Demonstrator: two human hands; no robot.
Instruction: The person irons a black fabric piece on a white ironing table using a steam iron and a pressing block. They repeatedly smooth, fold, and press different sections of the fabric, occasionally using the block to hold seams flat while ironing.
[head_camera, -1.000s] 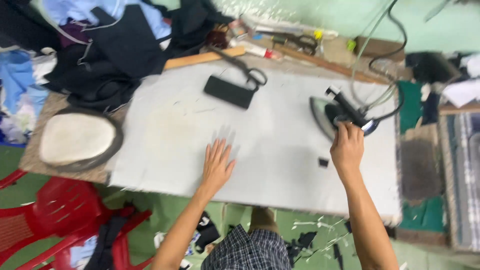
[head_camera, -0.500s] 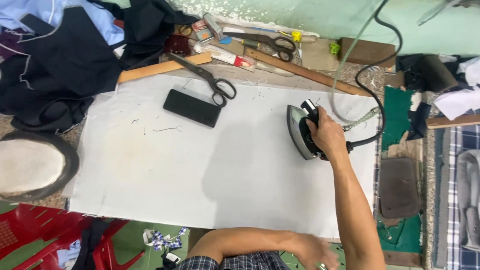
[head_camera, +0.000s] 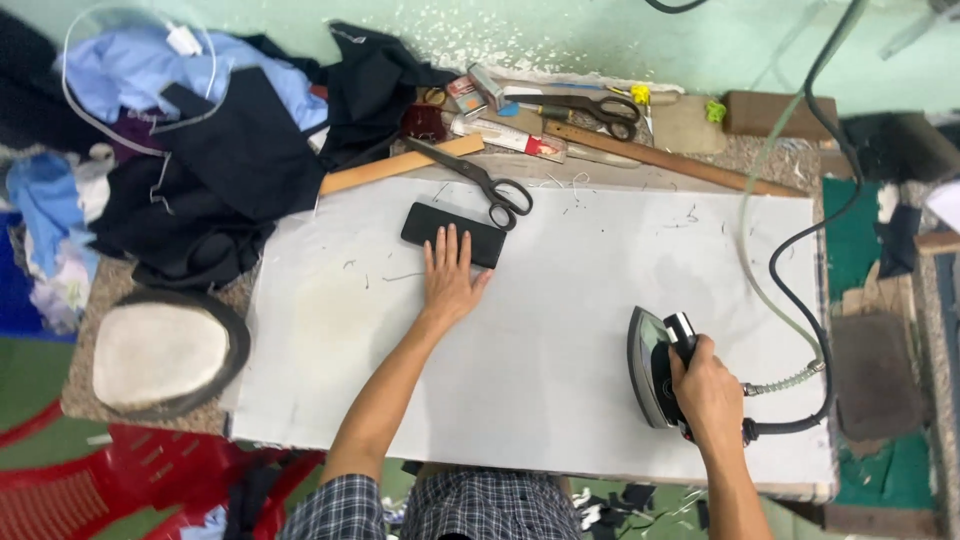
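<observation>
My left hand (head_camera: 452, 276) lies flat on the white ironing pad (head_camera: 560, 330), fingers spread, fingertips over the near edge of a black phone (head_camera: 440, 226). My right hand (head_camera: 708, 393) grips the black handle of a steam iron (head_camera: 655, 366) that rests on the pad near its front right. The iron's dark cable and grey hose (head_camera: 790, 300) loop away to the right and up toward the wall.
Black scissors (head_camera: 475, 178) and a wooden ruler (head_camera: 400, 165) lie behind the phone. Dark and blue cloth (head_camera: 200, 150) is piled at the back left. An oval pressing cushion (head_camera: 160, 352) sits at the left, a red plastic chair (head_camera: 130, 480) below it. Tools clutter the back edge.
My left hand came up from below the table edge and now rests by the phone. The iron, held in my right hand, sits closer to the front edge.
</observation>
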